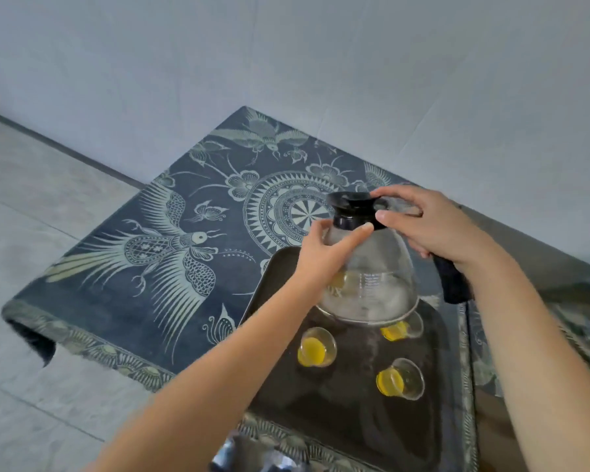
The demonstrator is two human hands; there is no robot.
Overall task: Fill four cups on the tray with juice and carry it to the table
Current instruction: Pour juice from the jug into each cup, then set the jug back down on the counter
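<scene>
Now the jug (375, 277) is held steady so nothing spills; left hand (324, 247) fingers (355, 233) are pressed flat on its glass; right hand (433, 226) is curled round the lid (349, 204); cups (316, 347) are set below the fingers.

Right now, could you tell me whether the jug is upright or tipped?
Upright: the jug has its black lid on top, base down over the tray.

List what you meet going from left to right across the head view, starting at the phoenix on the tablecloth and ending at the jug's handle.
phoenix print → left juice cup → near-right juice cup → black jug handle. Whatever overlaps these in the picture is left out.
</scene>
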